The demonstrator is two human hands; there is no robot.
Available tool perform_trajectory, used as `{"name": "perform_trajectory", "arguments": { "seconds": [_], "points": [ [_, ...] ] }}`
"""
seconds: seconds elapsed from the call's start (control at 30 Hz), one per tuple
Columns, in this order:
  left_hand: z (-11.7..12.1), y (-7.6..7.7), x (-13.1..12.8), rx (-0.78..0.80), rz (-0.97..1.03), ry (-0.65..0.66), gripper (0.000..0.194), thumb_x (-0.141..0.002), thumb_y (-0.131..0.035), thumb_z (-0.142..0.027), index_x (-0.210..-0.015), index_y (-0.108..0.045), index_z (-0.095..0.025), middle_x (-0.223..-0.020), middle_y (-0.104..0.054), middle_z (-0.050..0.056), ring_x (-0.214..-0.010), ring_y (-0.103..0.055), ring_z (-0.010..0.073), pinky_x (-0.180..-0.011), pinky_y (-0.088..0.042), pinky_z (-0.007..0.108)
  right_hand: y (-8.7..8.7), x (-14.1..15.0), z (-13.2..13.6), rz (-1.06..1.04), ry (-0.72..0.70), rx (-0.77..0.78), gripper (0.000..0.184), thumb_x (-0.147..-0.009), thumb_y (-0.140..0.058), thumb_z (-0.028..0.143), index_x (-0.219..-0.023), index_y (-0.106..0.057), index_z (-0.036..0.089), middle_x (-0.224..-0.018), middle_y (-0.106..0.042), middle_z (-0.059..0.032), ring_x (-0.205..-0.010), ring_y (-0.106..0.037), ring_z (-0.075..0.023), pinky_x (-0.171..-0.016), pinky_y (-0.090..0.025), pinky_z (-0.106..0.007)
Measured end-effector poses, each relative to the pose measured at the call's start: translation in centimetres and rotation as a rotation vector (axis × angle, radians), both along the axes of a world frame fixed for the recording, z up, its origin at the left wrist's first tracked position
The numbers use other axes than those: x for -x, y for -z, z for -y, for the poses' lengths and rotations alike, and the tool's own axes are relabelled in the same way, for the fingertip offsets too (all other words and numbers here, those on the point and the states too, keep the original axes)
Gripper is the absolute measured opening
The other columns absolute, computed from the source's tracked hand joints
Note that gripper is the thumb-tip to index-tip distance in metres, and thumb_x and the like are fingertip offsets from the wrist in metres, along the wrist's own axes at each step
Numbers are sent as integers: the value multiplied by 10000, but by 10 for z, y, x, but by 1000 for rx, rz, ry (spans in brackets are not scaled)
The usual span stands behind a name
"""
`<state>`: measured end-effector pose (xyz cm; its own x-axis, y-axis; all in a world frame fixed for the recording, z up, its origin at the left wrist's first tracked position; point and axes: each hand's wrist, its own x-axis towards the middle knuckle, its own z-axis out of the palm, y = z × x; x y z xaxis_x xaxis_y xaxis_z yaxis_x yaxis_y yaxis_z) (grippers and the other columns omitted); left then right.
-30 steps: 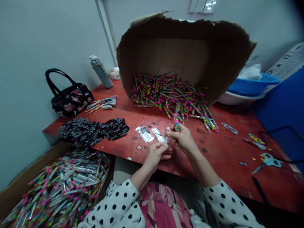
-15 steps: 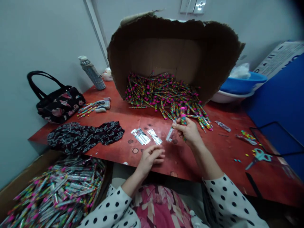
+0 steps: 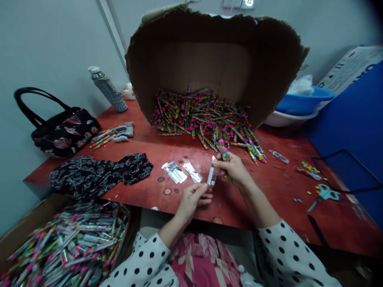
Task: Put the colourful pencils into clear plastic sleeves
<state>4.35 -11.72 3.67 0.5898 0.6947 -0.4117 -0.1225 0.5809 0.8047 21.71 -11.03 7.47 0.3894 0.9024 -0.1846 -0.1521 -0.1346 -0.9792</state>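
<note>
My right hand (image 3: 236,169) is closed around colourful bead-filled plastic tubes (image 3: 223,149) with pink caps. Its thumb and forefinger also grip the top of a clear plastic wrapper (image 3: 212,175) with a white printed strip. At the wrapper's lower end, my left hand (image 3: 194,199) has its thumb and curled fingers pinched at the edge; the contact is partly hidden. Several flat silvery wrappers (image 3: 174,172) lie on the red table (image 3: 185,207) left of my hands, with another small group (image 3: 192,172) beside them.
A torn cardboard box (image 3: 215,59) on its side holds a heap of pink-capped tubes (image 3: 203,111). Lower left is a box of wrapped tubes (image 3: 77,243). Around the table are a handbag (image 3: 66,133), bottle (image 3: 109,91), dark patterned cloth (image 3: 101,173), scissors (image 3: 326,193) and basins (image 3: 302,105).
My left hand has moved up and right to the wrapper's lower end. My right hand has shifted slightly left, still holding the tubes and the wrapper. The whole view has shifted a little.
</note>
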Motion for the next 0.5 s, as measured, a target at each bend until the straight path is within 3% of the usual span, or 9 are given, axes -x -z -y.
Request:
{"name": "perform_trajectory", "arguments": {
  "seconds": [0.13,0.23,0.37,0.5],
  "points": [
    [-30,-9,-1,-90,20,85,340,-691,-647,-409,-835,-670,-103,-798,-664,87,-696,-626,157,-664,-516,286,4,11,1,-19,-133,51,333,-576,-741,301,-758,-485,191,-451,-475,102,-292,-368,-43,-264,-266,-144],
    [-33,-10,-5,-85,-6,140,307,-653,-687,-380,-749,-677,-88,-714,-662,79,-676,-624,159,-649,-519,285,6,12,-2,-10,-191,56,318,-592,-737,310,-752,-491,190,-436,-470,99,-293,-359,-43,-267,-264,-144],
    [-30,-7,-7,26,-11,27,275,-631,-711,-351,-707,-663,-91,-693,-662,73,-635,-625,149,-617,-523,271,8,10,1,55,-155,56,292,-674,-668,397,-809,-522,184,-423,-467,88,-313,-384,-62,-286,-276,-158],
    [-32,-4,-8,168,43,-166,228,-593,-747,-273,-694,-639,-99,-645,-634,36,-587,-616,132,-584,-527,256,16,16,29,167,-76,91,275,-773,-555,430,-872,-543,173,-513,-536,47,-372,-462,-81,-352,-352,-185]
  ]
}}
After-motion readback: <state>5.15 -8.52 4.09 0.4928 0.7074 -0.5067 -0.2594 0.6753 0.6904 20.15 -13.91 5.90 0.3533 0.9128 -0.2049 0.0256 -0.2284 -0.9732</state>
